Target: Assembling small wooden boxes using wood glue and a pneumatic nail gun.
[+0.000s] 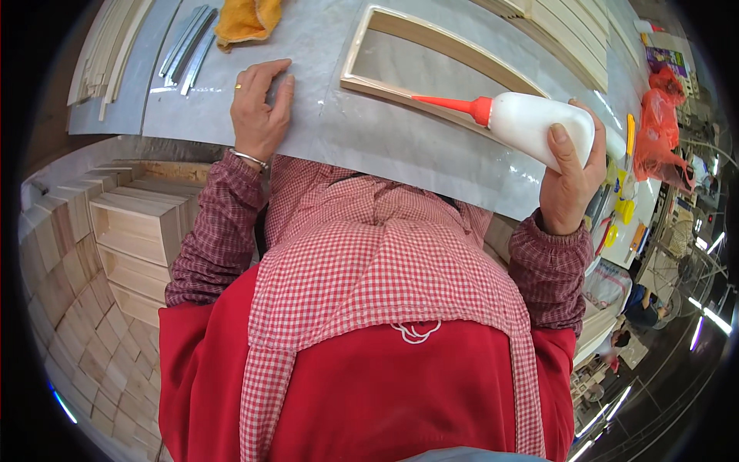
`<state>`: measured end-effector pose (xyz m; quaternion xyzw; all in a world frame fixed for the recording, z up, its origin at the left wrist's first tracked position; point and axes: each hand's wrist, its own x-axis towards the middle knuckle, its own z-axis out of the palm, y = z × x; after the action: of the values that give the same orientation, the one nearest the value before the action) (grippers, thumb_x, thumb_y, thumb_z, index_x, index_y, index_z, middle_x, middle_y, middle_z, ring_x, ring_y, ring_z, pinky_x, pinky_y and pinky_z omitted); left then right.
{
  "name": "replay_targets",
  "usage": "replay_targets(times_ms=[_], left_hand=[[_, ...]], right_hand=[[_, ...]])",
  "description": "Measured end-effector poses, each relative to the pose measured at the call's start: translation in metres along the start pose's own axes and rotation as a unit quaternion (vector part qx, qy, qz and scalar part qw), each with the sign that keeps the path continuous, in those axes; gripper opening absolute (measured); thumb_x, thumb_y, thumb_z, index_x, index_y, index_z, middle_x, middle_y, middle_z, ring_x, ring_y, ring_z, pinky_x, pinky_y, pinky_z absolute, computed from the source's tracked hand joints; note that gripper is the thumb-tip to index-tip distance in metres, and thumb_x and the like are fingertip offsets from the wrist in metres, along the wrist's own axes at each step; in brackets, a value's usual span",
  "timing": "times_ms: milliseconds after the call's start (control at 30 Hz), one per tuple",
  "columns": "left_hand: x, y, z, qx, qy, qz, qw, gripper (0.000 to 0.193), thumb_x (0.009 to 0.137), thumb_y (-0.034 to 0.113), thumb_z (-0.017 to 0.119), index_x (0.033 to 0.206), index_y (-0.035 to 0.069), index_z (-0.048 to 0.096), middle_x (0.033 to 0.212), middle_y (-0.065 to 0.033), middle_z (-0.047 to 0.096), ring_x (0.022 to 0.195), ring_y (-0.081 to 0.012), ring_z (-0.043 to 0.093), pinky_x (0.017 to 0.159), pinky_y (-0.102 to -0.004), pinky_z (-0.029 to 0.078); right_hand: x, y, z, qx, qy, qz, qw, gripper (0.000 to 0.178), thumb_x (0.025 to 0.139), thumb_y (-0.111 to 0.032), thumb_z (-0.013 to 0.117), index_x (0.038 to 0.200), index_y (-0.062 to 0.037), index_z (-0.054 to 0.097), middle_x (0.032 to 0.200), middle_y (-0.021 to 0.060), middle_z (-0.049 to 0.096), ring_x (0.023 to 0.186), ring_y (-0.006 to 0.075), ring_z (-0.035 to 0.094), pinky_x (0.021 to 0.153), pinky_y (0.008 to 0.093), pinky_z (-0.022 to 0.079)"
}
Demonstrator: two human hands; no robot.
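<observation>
My right hand is wrapped round a white squeeze bottle with a long red nozzle. The bottle lies tilted sideways, its nozzle tip at the near edge of a long, narrow wooden frame. That frame rests on the grey tabletop, and a glossy pale line runs along its upper rim. To the left of the frame, my left hand rests on the tabletop with its fingers loosely bent and apart, holding nothing. A ring and a bracelet show on it.
Thin metal strips and an orange-yellow cloth lie at the far left, near stacked wooden slats. More wooden strips are piled far right. Red plastic bags and yellow-handled tools sit at right. Wooden boxes are stacked below left.
</observation>
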<state>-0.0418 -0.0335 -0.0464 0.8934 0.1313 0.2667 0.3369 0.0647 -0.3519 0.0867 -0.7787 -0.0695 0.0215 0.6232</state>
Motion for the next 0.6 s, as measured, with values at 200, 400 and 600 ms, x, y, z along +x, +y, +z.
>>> replay_targets(times_ms=[200, 400, 600], left_hand=[[0.000, -0.004, 0.002, 0.024, -0.015, 0.013, 1.000, 0.021, 0.083, 0.008, 0.062, 0.104, 0.007, 0.064, 0.098, -0.0044, 0.061, 0.086, -0.0184, 0.056, 0.076, -0.0265, 0.046], [-0.001, -0.004, 0.001, 0.038, -0.032, 0.025, 0.998, 0.021, 0.085, 0.009, 0.061, 0.106, 0.007, 0.064, 0.099, -0.0044, 0.060, 0.088, -0.0179, 0.056, 0.077, -0.0260, 0.046], [0.000, -0.005, 0.000, 0.057, -0.047, 0.038, 0.997, 0.022, 0.087, 0.011, 0.060, 0.109, 0.007, 0.063, 0.101, -0.0044, 0.060, 0.089, -0.0179, 0.055, 0.078, -0.0262, 0.045]], right_hand=[[-0.014, 0.006, -0.040, 0.003, 0.068, 0.008, 0.998, 0.046, 0.079, -0.012, 0.070, 0.120, -0.0032, 0.050, 0.110, 0.0124, 0.054, 0.094, 0.0217, 0.054, 0.084, 0.0291, 0.046], [-0.031, 0.017, -0.080, 0.006, 0.112, 0.022, 0.993, 0.044, 0.083, -0.011, 0.066, 0.122, -0.0015, 0.050, 0.113, 0.0133, 0.053, 0.099, 0.0219, 0.053, 0.087, 0.0293, 0.045], [-0.042, 0.021, -0.109, 0.025, 0.173, 0.026, 0.984, 0.043, 0.080, -0.008, 0.070, 0.119, -0.0031, 0.052, 0.110, 0.0123, 0.055, 0.095, 0.0207, 0.054, 0.085, 0.0287, 0.046]])
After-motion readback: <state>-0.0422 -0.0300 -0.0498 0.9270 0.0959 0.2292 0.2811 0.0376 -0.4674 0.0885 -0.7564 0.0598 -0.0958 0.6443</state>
